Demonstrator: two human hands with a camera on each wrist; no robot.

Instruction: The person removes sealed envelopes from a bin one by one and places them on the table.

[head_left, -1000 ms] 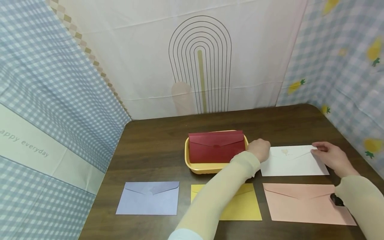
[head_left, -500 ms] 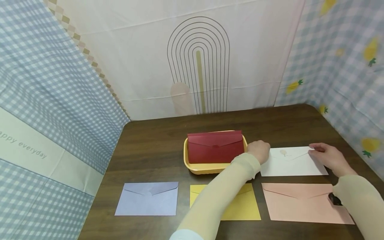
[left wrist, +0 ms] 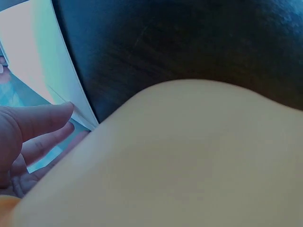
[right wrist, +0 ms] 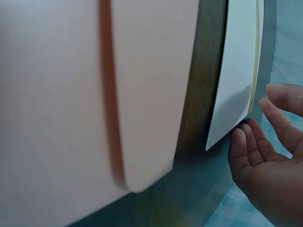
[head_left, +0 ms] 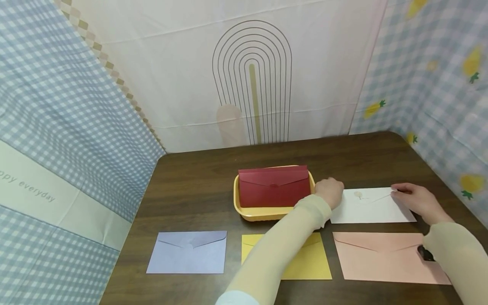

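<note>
A white envelope with a small pale print lies on the wooden table at right. At its left edge is my left hand, reaching across. In the left wrist view the thumb overlaps the envelope's short edge, the other fingers curled below it, pinching there. My right hand is at the envelope's upper right corner. In the right wrist view its fingertips meet the corner, with thumb and index finger just beside the edge. Left of the left hand, a yellow basket holds a dark red envelope leaning upright.
A lavender envelope, a yellow envelope and a pink envelope lie along the front of the table. My left sleeve crosses the yellow one; my right sleeve covers part of the pink one. Fabric hangs around the table.
The white envelope's upper edge has come slightly down and left, my right fingertips moving with it. The left hand stays at the left edge. The whole view has shifted a little.
</note>
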